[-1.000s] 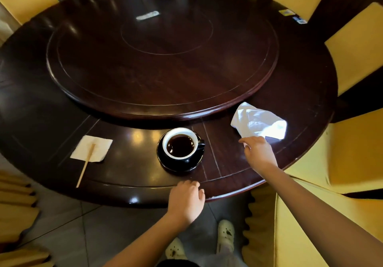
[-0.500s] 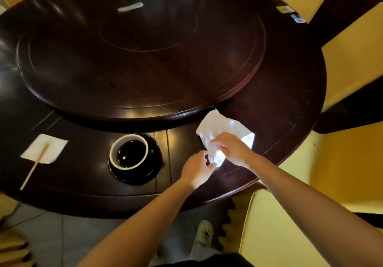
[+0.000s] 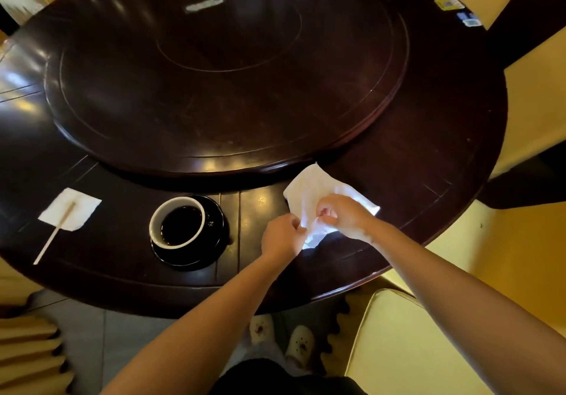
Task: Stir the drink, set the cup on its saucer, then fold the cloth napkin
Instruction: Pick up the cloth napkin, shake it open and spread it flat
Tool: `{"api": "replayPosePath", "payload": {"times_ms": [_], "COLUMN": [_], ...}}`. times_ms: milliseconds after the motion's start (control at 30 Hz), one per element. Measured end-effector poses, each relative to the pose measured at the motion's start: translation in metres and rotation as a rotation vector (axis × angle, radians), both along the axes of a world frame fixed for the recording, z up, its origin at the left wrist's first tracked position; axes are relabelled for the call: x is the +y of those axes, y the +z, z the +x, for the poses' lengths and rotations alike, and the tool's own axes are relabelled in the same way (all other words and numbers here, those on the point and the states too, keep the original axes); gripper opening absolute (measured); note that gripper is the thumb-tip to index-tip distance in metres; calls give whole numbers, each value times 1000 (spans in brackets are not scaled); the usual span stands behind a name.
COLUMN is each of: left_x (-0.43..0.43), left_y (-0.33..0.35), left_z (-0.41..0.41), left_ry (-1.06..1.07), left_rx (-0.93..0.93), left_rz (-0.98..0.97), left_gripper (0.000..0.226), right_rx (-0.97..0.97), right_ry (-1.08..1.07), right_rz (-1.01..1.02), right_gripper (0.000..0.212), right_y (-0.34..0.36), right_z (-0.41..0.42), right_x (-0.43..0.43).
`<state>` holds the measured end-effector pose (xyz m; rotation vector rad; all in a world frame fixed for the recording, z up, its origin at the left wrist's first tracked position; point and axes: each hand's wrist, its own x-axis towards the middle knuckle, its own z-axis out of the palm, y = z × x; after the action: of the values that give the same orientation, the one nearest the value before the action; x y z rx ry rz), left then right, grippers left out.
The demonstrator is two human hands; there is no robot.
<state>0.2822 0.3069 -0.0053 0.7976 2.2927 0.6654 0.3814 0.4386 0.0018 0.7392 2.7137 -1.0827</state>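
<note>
Near the left part of the front edge of the round dark wooden worktop (image 3: 428, 162) lies a small white paper square (image 3: 71, 208), and a thin pale wooden stir stick (image 3: 54, 233) rests across it, its lower end pointing toward that edge. Further right, also close to the front edge, a white-lined cup of dark drink (image 3: 177, 222) sits on its glossy black saucer (image 3: 211, 247), slightly toward the saucer's left side. Behind these, a large raised round turntable (image 3: 226, 88) of the same dark wood fills the centre of the worktop. Right of the saucer, the left hand (image 3: 283, 237) reaches in from below with its fingers curled and pinched on the near left edge of a crumpled white cloth napkin (image 3: 309, 189). The napkin lies near the front right part of the worktop, its far corner touching or just short of the turntable's rim. The right hand (image 3: 346, 215) is just beside the left, over the napkin, with thumb and fingers closed on a fold of the cloth. Pale yellow upholstered chairs (image 3: 428, 348) stand around the right side of the worktop, one directly under the right forearm.
</note>
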Motion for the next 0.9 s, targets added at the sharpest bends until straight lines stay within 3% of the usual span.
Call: {"api": "replayPosePath", "payload": {"times_ms": [100,267,433,533,767,900], "left_x": [3,20,31,38,52,57], "left_y": [24,84,142,169,200,202], "left_z": [-18,-41,-50,-49,-51,-58], "left_ry": [74,136,6,-188,-235,-254], "left_rx": [25,22,123,212,336,462], "left_rz": [124,366,595,737,739,516], "left_gripper": [11,11,23,22,17,21], "right_rx": [178,374,493,629,734,737], "right_ry": [-9,-15,-67,-119,-141,-208], "right_rz": [126,143,176,136,95,120], "right_gripper": [5,5,16,6,9,15], "right_y": [30,100,159,188,233,245], "right_z": [-4,-11,-19,-21,-16,-8], "right_x": [17,38,44,45,49,53]}}
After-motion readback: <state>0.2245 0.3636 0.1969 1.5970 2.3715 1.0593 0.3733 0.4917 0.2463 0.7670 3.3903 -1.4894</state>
